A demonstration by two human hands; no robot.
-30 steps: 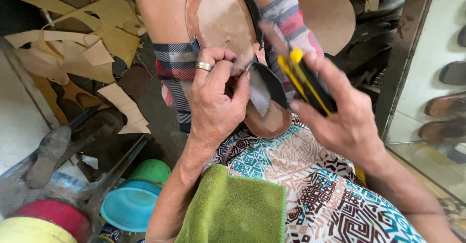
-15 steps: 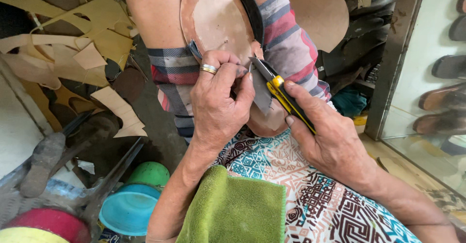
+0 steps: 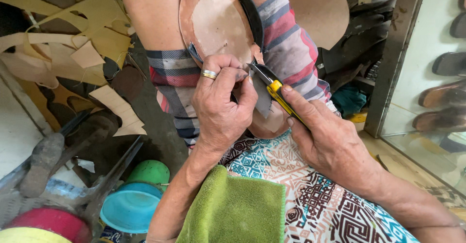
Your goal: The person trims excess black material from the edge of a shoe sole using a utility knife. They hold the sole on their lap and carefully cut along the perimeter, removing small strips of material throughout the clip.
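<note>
Sandal sole [image 3: 218, 22] sits btwn knees, underside up: tan oval w/ paler worn centre, dark strap along its right edge. Left hand [image 3: 221, 102] w/ ring pinches a dark flap at sole's lower edge, fingers clamped. Right hand [image 3: 330, 141] closed on yellow utility knife [image 3: 274, 87], blade tip touching sole. Green towel [image 3: 233, 209] below sole, on lap.

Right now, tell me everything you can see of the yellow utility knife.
The utility knife is slim, with a yellow-and-black handle and a bare metal blade extended at its upper-left end. It lies tilted, blade up-left, handle running down-right into the right hand, which clasps it. The tip meets the dark strap piece at the edge of the tan sandal sole, beside the left hand fingers.
</note>
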